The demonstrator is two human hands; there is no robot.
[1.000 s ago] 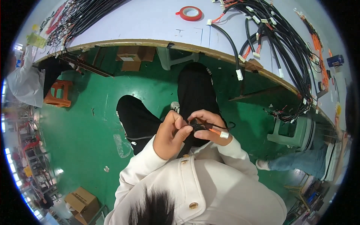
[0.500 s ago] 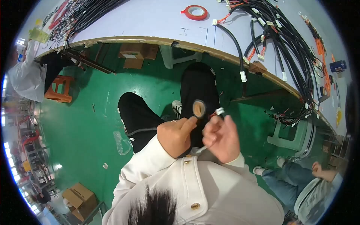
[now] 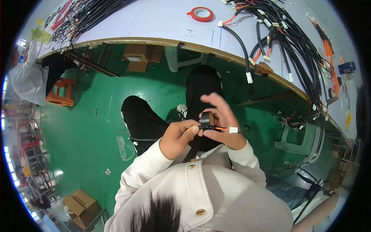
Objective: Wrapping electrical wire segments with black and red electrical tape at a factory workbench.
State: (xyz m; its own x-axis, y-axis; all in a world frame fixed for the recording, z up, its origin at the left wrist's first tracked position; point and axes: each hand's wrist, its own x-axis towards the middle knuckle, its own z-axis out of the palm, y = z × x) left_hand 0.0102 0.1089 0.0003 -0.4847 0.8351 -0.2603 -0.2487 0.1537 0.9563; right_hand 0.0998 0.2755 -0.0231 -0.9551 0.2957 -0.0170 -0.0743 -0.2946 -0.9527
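Over my lap, my left hand (image 3: 179, 135) is closed in a pinch on a black wire harness (image 3: 208, 127). Orange wires run from it to a white connector (image 3: 233, 130), which lies across my right hand. A roll of black tape (image 3: 207, 118) with a brown core stands right above the harness. My right hand (image 3: 228, 121) is curled about this roll, its thumb under the wires and its upper fingers raised and slightly blurred. Whether tape joins the roll to the harness is hard to see.
The white table (image 3: 154, 27) curves ahead, bearing a roll of red tape (image 3: 202, 14), black cables with white connectors (image 3: 286, 38) and a wire bundle (image 3: 89, 19) at left. Stools and cardboard boxes (image 3: 81, 207) stand on the green floor. A person's arm (image 3: 319, 216) shows at lower right.
My right hand has turned and come left against the harness, fingers raised. The tape roll now stands edge-on beside it. The person at lower right has shifted closer.
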